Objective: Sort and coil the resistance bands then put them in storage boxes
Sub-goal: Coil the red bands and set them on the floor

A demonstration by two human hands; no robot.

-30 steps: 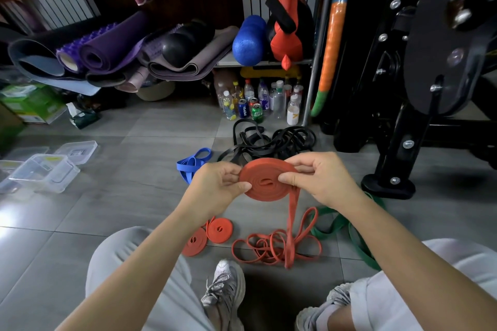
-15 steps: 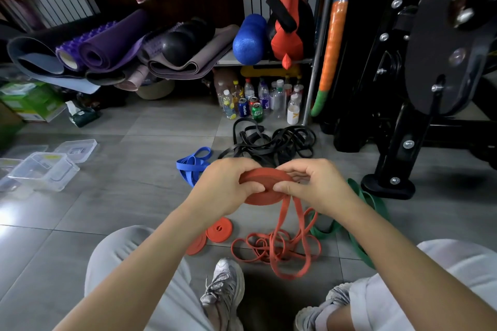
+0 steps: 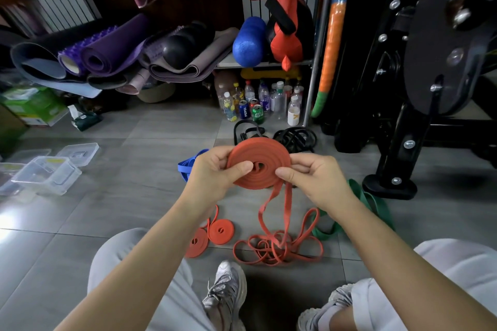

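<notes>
orange band coil [image 3: 259, 164]: a flat wound disc, held up in the air in front of the person, between both hands, above the floor [image 3: 134, 196].
left hand [image 3: 212, 177]: its grip is closed on the left rim of the coil, thumb on the near face and fingers behind.
right hand [image 3: 314, 183]: its grip pinches the right rim of the coil, thumb in front, at the place where the band leaves the disc.
loose tail [image 3: 277, 247]: it hangs from the lower right of the coil as two strands and ends in a tangled heap on the floor below.
step in hand: coiling the orange band; I judge it partly done, because much band is not yet wound.
next move: it calls for turning the disc and feeding the tail on flat, with the layers kept tight so that they do not spring open.
finished coils [image 3: 212, 234]: two small orange ones, below and left of the coil.
other bands: blue band [image 3: 188, 165] just left behind the coil, black bands [image 3: 293, 137] behind it, green band [image 3: 376, 204] to its right, all uncoiled.
storage boxes [image 3: 45, 177]: clear, far left of the coil, no band visible in them.
</notes>
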